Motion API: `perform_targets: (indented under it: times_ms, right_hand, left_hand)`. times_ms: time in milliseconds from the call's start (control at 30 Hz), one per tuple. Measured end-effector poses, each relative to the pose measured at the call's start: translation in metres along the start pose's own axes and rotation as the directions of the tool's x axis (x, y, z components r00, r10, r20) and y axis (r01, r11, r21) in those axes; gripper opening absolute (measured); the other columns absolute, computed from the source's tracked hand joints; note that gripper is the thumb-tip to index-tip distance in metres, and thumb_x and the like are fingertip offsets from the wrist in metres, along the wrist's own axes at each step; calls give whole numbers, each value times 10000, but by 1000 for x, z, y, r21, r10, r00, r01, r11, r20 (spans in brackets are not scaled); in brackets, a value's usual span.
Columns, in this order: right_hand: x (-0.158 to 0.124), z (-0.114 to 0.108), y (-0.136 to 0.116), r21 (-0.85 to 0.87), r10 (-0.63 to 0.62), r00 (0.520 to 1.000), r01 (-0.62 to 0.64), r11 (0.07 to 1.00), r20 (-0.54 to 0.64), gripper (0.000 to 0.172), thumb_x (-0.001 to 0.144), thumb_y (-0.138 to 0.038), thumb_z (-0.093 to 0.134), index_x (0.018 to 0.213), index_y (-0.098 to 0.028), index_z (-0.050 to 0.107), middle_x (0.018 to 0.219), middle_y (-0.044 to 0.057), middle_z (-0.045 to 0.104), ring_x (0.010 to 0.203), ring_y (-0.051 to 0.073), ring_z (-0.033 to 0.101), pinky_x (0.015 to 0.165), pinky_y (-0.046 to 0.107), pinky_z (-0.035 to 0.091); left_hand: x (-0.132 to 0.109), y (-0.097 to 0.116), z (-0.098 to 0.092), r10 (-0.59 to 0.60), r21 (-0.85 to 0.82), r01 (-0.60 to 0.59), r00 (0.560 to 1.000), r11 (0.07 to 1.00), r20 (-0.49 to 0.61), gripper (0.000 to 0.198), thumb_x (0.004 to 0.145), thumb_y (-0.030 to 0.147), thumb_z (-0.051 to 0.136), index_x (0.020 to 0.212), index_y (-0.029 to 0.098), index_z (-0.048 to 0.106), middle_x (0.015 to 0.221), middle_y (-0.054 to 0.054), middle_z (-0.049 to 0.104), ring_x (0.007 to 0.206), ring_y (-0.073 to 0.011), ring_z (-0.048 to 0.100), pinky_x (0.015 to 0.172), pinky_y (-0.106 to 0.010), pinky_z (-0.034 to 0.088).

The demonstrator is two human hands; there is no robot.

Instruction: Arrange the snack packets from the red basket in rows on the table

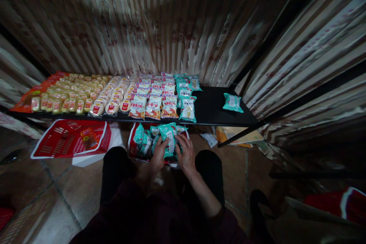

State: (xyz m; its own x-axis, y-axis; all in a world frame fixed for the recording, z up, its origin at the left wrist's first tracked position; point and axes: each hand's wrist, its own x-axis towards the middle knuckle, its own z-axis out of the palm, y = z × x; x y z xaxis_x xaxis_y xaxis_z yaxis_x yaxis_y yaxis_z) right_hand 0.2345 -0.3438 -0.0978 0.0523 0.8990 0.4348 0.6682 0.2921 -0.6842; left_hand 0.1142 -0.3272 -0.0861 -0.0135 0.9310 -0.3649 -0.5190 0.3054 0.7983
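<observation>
Between my knees is a red basket (132, 141) with a white rim, full of teal snack bags (146, 144). My left hand (158, 155) closes its thumb and fingers on the left side of one teal snack bag (168, 134), on top of the others. On that bag's right edge rests my right hand (185, 151), fingers bent against it; part of their grip is hidden. Just above, on a black shelf (211, 103), a column of teal bags (188, 107) stands at the right end of the packed rows. Another teal bag (232, 102) lies alone farther right.
Left of the teal column are orange-and-white snack bags (154, 105), round wrapped crackers (111, 107) and small yellow packets (65, 103). A second red basket (68, 137) holds an orange packet (89, 138). Flattened cardboard (237, 135) lies under the shelf. Striped sheeting (171, 23) hangs behind.
</observation>
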Motion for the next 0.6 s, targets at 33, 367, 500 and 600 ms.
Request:
perform_targets:
  times_ms: [33, 367, 500, 600]
  right_hand:
    - [-1, 1, 0, 22, 6, 1000, -6, 1000, -6, 351, 869, -229, 459, 1173, -250, 634, 1223, 88, 592, 1142, 237, 527, 1010, 444, 409]
    - [-1, 1, 1, 450, 453, 878, -471, 759, 155, 440, 822, -505, 545, 1147, -220, 627, 1186, 86, 645, 1124, 254, 575, 989, 434, 438]
    - [2, -1, -2, 510, 515, 827, -551, 661, 226, 560, 721, -552, 654, 1177, -229, 619, 1185, 62, 664, 1135, 272, 579, 985, 421, 443]
    - [1, -1, -3, 527, 534, 809, -573, 628, 244, 641, 654, -541, 716, 1200, -224, 603, 1121, 60, 695, 1065, 272, 620, 939, 408, 476]
  left_hand:
    - [1, -1, -1, 15, 15, -16, 1000, 1000, 8, 504, 619, 443, 745, 1050, 203, 642, 1082, -68, 681, 975, -222, 636, 841, -316, 497]
    - [-5, -2, 2, 157, 386, -158, 987, 909, 35, 489, 836, 425, 522, 1263, 190, 562, 1404, -88, 492, 1311, -243, 425, 1102, -386, 311]
    - [-11, 1, 8, 231, 561, -240, 969, 792, 89, 443, 892, 363, 393, 1250, 175, 575, 1347, -97, 536, 1273, -218, 460, 1095, -368, 328]
    - [-18, 5, 12, 258, 642, -278, 958, 714, 128, 438, 898, 332, 364, 1240, 170, 585, 1308, -100, 558, 1240, -207, 485, 1089, -352, 336]
